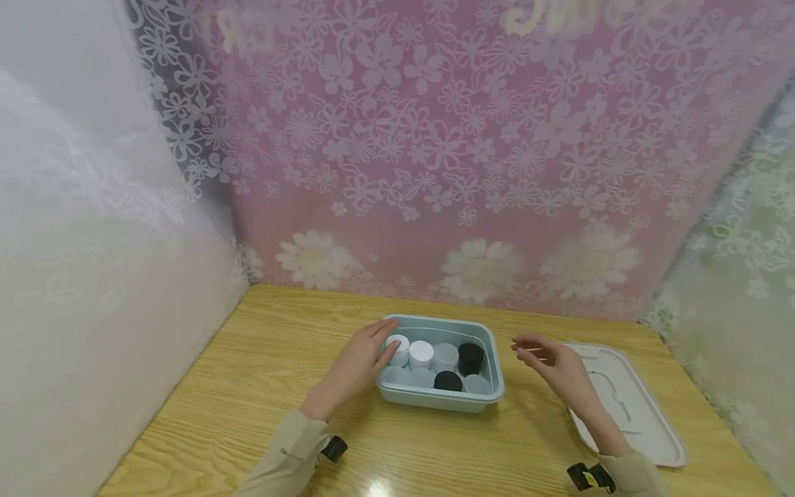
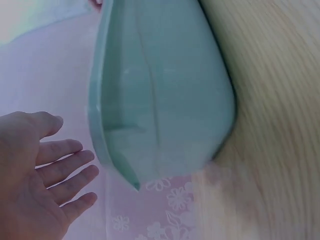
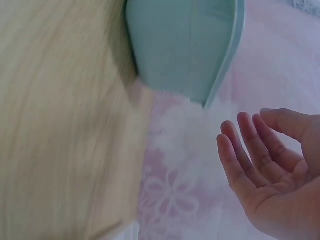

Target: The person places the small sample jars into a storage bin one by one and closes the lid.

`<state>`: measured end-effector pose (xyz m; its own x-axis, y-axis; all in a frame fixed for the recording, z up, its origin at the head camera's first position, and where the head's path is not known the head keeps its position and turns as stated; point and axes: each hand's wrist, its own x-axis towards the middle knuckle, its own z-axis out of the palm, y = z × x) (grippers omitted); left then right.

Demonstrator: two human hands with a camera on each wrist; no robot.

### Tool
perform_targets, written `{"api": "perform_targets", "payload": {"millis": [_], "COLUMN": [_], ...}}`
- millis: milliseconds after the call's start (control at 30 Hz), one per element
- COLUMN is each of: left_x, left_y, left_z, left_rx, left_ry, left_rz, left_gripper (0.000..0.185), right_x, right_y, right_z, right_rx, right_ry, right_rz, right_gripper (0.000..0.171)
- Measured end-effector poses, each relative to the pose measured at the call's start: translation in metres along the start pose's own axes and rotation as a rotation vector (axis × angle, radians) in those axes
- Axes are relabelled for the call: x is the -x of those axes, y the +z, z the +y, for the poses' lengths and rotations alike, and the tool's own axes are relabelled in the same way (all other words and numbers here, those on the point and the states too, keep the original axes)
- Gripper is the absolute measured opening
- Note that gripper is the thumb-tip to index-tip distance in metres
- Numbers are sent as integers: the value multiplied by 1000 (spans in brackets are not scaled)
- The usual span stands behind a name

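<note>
A pale blue-green plastic box [image 1: 428, 397] stands on the table, seen from outside in both wrist views. Inside sit several small round tubs: two white ones [image 1: 421, 353], two black ones [image 1: 470, 358] and several translucent ones [image 1: 477, 384]. At the box's left end, my left hand [image 1: 355, 359] has its fingers spread over the rim in the head view; the left wrist view shows the palm empty beside the box wall [image 2: 170, 90]. My right hand [image 1: 564, 373] hovers to the right of the box, fingers loosely bent and holding nothing; the right wrist view shows it apart from the box.
A flat white lid [image 1: 655, 421] lies on the wooden table [image 1: 261, 386] at the right, partly behind my right forearm. Floral cloth [image 1: 397, 172] hangs at the back, and pale sheets close off both sides.
</note>
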<state>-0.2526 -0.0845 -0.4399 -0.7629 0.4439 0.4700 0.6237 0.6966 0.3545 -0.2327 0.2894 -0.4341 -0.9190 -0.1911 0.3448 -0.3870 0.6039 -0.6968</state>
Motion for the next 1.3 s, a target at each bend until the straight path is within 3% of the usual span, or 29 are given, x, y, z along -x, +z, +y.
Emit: {"api": "perform_targets", "payload": {"millis": [233,567,700,900,1033,1300], "left_x": [-21,-57,-68,-78,-78,-71], "left_y": [3,33,45,71,90,126], "left_z": [32,91,119,155,175,201], "left_rx": [160,263,357,584,691,729], "left_ry": [23,70,85,40,-10,-71], "left_rz": [40,49,60,-19,-80,-181], "left_gripper": [40,35,33,31,29,25], "right_x": [21,41,47,60,67,79], "right_y": [-33,-81,-99,-121,-131,-146], "right_z": [20,46,61,80,90,108], "right_rx": [-103,-308,-381,-360,-344,-284], "right_ry": [68,165,180,235,291,430], "right_rz": [14,70,84,105,66,-22], "right_gripper": [36,33,31,31,32,32]}}
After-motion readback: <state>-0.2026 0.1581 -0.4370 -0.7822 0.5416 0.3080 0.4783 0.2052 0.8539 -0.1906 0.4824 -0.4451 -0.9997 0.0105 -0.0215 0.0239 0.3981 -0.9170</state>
